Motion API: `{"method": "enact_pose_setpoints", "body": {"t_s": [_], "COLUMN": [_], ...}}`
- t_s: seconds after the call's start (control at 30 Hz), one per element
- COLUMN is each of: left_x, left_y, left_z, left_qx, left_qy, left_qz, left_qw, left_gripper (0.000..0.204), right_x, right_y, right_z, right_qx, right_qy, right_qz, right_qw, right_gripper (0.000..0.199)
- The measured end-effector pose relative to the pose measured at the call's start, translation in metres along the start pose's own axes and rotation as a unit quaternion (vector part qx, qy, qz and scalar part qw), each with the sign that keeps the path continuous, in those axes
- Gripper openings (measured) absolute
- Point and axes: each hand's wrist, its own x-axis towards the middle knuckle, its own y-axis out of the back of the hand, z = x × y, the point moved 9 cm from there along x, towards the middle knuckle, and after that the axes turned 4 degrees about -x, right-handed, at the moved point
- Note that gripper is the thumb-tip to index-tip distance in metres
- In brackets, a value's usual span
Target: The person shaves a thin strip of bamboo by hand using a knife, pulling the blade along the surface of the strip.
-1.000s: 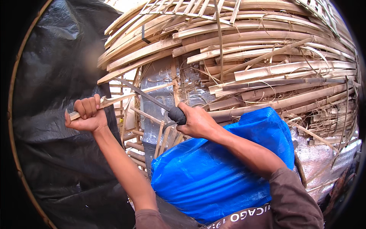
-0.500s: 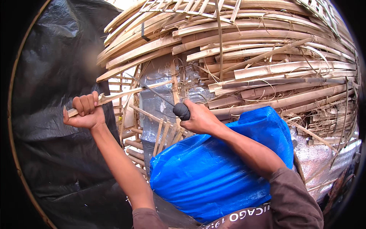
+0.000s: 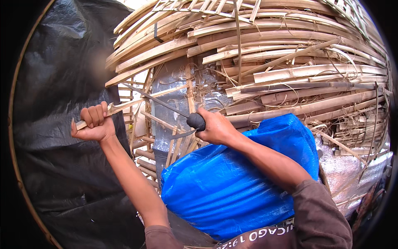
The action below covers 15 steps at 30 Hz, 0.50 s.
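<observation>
Nearest, a dark brown shirt (image 3: 323,209) shows at the bottom, and a blue woven-looking sheet (image 3: 232,186) bunches in front of it. The right forearm passes over the blue sheet; beyond that sheet's upper edge the right hand (image 3: 215,126) is closed around the dark wrapped grip of a long thin blade (image 3: 163,103) (a dark strap (image 3: 182,135) dangles from the grip). The left hand (image 3: 96,121) is a fist near the right edge of a black plastic sheet (image 3: 62,174), gripping a split bamboo strip (image 3: 122,106). The strip slants up rightward, its far end over a silvery foil sheet (image 3: 171,79), past that sheet's left edge. Blade and strip cross in view; I cannot tell whether they touch. Round poles (image 3: 147,161) lie below the crossing. Farther off, split bamboo lengths (image 3: 302,74) are piled lengthwise, with a slatted lattice (image 3: 203,8) on the far side.
</observation>
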Motion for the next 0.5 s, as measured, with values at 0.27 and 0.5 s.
{"method": "enact_pose_setpoints", "body": {"t_s": [0.27,0.5], "left_x": [0.007,0.013], "left_y": [-0.001,-0.006], "left_z": [-0.009,-0.005], "left_qx": [0.000,0.001], "left_qy": [0.007,0.004], "left_qz": [-0.017,-0.005], "left_qw": [1.000,1.000], "left_gripper": [0.052,0.051], "right_x": [0.021,0.004], "right_y": [-0.003,-0.005], "right_z": [0.067,0.008], "right_qx": [-0.065,0.030], "right_qy": [-0.100,0.009], "right_qz": [0.011,0.022], "right_qw": [0.993,0.999], "right_gripper": [0.041,0.046]}}
